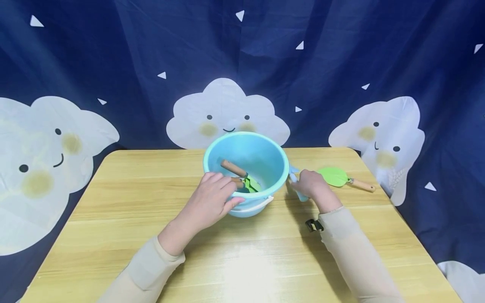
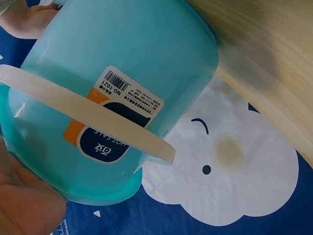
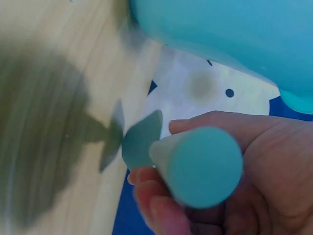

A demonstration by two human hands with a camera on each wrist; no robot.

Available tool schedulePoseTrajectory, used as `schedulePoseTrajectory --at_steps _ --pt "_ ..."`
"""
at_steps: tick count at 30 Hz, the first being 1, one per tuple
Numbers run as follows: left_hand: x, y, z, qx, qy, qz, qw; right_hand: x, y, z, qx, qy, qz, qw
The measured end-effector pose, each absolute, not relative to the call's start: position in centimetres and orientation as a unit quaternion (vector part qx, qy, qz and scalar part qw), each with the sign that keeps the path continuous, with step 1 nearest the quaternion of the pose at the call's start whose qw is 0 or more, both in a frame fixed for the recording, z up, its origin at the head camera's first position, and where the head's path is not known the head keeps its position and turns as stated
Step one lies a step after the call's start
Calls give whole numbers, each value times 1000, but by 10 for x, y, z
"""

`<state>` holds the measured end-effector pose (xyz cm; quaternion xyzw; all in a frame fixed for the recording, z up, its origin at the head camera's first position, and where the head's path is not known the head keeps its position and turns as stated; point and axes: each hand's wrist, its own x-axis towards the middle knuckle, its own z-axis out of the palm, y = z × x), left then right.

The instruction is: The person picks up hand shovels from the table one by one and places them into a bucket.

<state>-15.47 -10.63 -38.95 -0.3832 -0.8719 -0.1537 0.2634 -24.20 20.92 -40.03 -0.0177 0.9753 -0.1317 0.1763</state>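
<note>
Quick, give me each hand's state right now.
Left hand: rests on the blue bucket rim, fingers on a wooden-handled tool; grip cannot be told.
Right hand: curled around a light blue handle.

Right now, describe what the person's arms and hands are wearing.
Both arms wear long, close-fitting beige sleeves reaching the wrists. The left hand and right hand are bare, with no gloves or rings visible. A small black clip-like device sits at the right wrist.

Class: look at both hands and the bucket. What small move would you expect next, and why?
Probably the right hand lifts the light blue plastic tool handle it grips toward the round blue plastic bucket. The left hand steadies the rim, and wooden-handled green tools already lie inside.
</note>
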Motion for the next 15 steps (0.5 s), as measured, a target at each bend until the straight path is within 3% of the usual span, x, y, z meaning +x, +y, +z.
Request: schedulePoseTrajectory --at_steps 15 --pt "-154 -106 -389 -383 -872 -157 264 -232 211 -371 -57 991 -78 94"
